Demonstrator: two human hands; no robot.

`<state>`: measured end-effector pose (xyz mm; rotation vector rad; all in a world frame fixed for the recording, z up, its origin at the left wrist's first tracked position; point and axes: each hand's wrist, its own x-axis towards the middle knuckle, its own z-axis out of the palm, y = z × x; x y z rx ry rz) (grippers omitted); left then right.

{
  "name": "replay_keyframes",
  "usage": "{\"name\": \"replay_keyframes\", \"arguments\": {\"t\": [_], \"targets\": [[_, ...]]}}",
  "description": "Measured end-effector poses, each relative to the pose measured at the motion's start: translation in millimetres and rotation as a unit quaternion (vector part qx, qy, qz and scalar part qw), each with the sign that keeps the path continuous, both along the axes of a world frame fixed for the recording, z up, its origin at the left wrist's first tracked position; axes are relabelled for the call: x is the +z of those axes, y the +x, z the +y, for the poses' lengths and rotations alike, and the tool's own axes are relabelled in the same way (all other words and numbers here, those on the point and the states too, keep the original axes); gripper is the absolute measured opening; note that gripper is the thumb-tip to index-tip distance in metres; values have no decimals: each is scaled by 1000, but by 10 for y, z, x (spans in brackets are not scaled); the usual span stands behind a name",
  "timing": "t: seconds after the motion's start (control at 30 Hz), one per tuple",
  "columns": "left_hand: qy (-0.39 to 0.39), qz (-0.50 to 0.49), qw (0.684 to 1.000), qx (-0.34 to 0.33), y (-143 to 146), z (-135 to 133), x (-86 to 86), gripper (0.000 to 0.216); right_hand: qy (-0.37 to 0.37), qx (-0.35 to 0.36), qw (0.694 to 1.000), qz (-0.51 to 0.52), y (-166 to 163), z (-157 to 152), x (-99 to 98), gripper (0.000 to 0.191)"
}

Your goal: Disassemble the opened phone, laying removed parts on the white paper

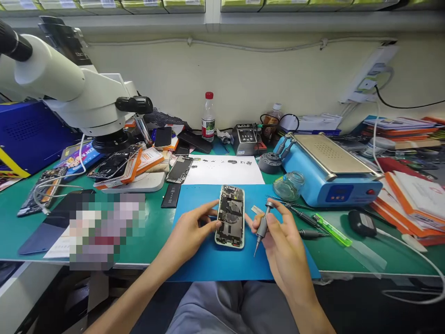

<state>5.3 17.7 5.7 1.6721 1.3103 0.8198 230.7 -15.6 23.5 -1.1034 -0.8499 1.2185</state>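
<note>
The left hand had thumb and forefinger on the left edge of the opened phone, apparently pinching it. The phone lay flat on the blue mat, between the fingers of both hands. The right hand was clenched around a screwdriver. Its tip hung below those fingers, just beside the phone and not touching it.

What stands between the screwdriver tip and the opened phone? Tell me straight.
Nothing visible. The right hand holds the screwdriver just right of the opened phone, tip over bare blue mat; the left hand grips the phone's left edge.
</note>
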Motion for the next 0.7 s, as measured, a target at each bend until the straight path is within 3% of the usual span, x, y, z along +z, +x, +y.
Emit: {"name": "replay_keyframes", "arguments": {"t": [0.1, 0.33, 0.53, 0.7], "targets": [[-9, -49, 999, 18, -2, 50, -56, 76, 50, 3, 998, -26, -20, 78, 7, 50], [-16, -112, 994, 11, 8, 34, -63, 52, 91, -51, 982, -157, -36, 121, -51, 45], [-82, -171, 981, -30, 19, 5, -90, 53, 87, -43, 985, -143, -94, 118, -55, 47], [-95, -183, 978, -24, 17, -4, -134, 55, 84, -34, 987, -133, -136, 178, -73, 46]]}}
